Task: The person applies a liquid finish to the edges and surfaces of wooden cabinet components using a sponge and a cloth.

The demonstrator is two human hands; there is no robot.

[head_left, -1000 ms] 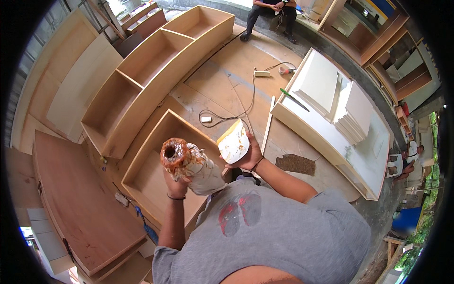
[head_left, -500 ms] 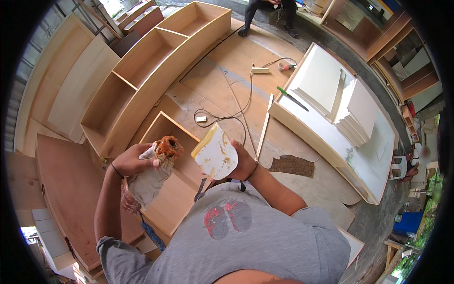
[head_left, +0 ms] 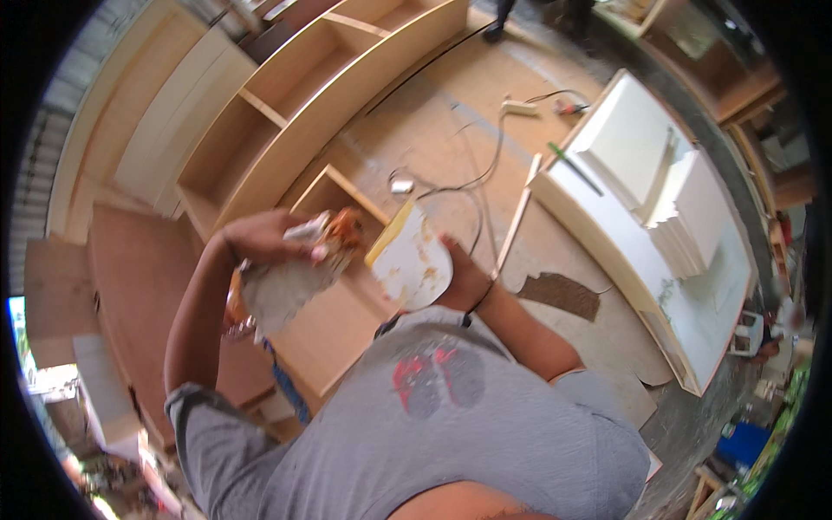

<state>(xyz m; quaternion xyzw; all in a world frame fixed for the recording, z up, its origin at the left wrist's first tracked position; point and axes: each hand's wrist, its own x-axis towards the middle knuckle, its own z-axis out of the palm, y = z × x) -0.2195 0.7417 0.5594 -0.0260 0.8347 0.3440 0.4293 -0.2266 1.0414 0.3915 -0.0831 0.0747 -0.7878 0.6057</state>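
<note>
My left hand is wrapped round the neck of a crumpled whitish plastic bag. Orange-brown sticky residue coats the bag's mouth, which points to the right and is blurred. In my right hand is a white plate with a rounded end, a yellow straight edge and brownish smears on its face. A small gap separates the bag's mouth from the plate. Below both lies an open wooden box frame, partly covered by the bag and my arm.
A long wooden shelf unit lies at the upper left. On the right, a shallow white-topped wooden panel carries stacked white boards and a green-handled tool. A cord crosses the floor. Another person's foot shows at the top.
The whole view has shifted and tilted. My left hand and the bag's mouth have come a little closer to the plate. Both hands keep their holds.
</note>
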